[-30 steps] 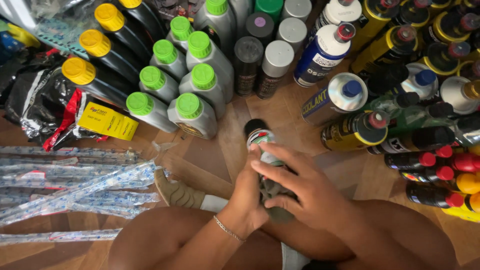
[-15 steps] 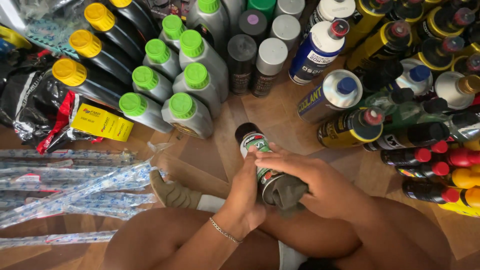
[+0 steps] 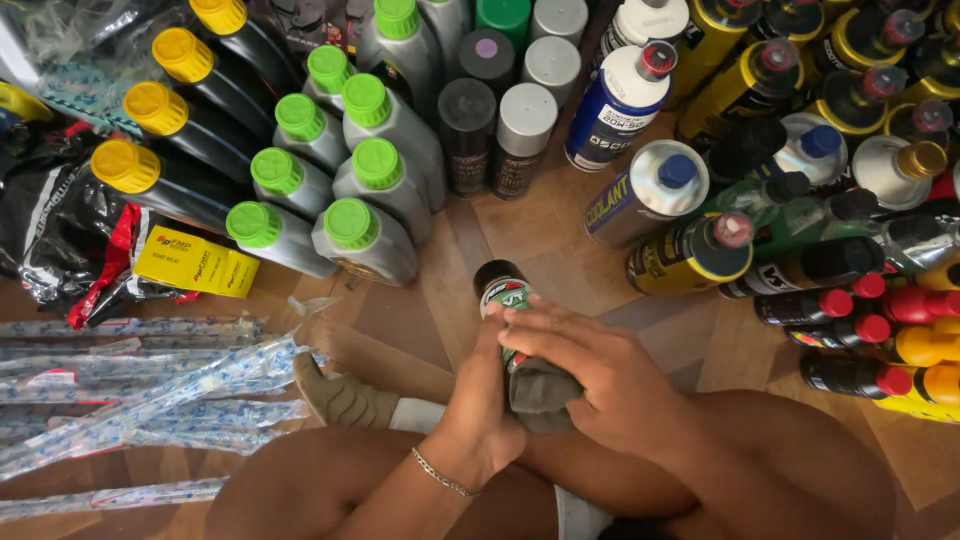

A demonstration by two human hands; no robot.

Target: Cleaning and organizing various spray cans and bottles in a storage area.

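Both hands wrapped around one spray can (image 3: 503, 300) with a black cap, low in the middle, above the knees. Left hand (image 3: 480, 405) curled tight round the near end of the can. Right hand (image 3: 600, 375) on top, fingers (image 3: 545, 335) closed over a dark grey cloth (image 3: 540, 385) pressed on the can's side. Black cap pointing far and a bit left.

Changed since a second ago: cloth now showing more between the hands, right hand slid nearer along the can, more of the green and white label uncovered. Same spot over the wooden floor (image 3: 560, 240).

All around: grey bottles with green caps (image 3: 365, 235) far left, black bottles with yellow caps (image 3: 150, 175) beyond those, a yellow box (image 3: 195, 262) at left, long clear packets (image 3: 140, 385) near left, yellow cans (image 3: 690, 255) at right.
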